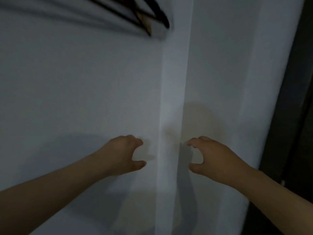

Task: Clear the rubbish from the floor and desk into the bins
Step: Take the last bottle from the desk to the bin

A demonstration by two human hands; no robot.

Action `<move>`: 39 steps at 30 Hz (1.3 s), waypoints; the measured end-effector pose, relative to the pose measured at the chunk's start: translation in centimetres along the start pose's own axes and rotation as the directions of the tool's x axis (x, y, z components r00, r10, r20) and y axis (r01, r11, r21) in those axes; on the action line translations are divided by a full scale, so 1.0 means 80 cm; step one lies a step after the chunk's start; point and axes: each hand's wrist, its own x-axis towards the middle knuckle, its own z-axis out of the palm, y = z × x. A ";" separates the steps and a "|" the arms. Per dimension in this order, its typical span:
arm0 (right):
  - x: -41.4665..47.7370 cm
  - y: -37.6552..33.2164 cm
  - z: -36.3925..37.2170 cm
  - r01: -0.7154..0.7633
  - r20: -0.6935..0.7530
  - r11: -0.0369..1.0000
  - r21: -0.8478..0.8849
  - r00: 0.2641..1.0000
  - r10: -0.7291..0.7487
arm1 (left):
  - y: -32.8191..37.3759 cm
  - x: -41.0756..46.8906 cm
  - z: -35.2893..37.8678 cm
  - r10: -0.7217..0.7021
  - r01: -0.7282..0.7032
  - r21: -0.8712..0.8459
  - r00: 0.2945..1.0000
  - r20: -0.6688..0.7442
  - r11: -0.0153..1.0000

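Both arms out front, left hand (pixel 121 154) and right hand (pixel 214 157) loosely curled, fingers apart, gripping nothing. Wall ridge (pixel 171 92) runs between the fingertips, dark frame (pixel 293 116) off right. Rubbish and bins aren't in shot.

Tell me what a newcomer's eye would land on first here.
The left hand and right hand reach forward low in the middle, fingers loosely curled, holding nothing. Behind them is a white wall, with blurred black hangers at the top and a dark strip down the right edge.
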 end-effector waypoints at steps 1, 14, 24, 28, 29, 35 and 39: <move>0.005 0.000 -0.021 0.041 -0.037 0.999 -0.003 0.998 -0.041 | 0.004 -0.002 -0.022 -0.020 0.021 0.018 0.999 -0.045 1.000; 0.031 -0.100 -0.160 0.542 -0.287 0.840 0.011 0.807 -0.516 | 0.030 -0.150 -0.212 -0.295 0.359 0.169 0.902 -0.315 0.918; -0.024 -0.355 -0.167 0.877 -0.369 0.477 0.062 0.464 -0.805 | 0.023 -0.419 -0.308 -0.581 0.710 0.316 0.700 -0.416 0.629; -0.102 -0.485 -0.179 0.957 -0.422 0.264 0.119 0.289 -0.859 | 0.047 -0.570 -0.355 -0.643 0.806 0.375 0.592 -0.486 0.459; -0.127 -0.516 -0.181 0.968 -0.430 0.212 0.132 0.249 -0.868 | 0.055 -0.608 -0.365 -0.662 0.829 0.376 0.557 -0.502 0.413; -0.292 -0.687 -0.207 0.979 -0.473 -0.066 0.191 0.033 -0.881 | 0.129 -0.812 -0.424 -0.782 0.897 0.392 0.390 -0.486 0.204; -0.394 -0.781 -0.224 0.956 -0.478 -0.208 0.208 -0.086 -0.874 | 0.178 -0.935 -0.456 -0.820 0.912 0.406 0.281 -0.499 0.066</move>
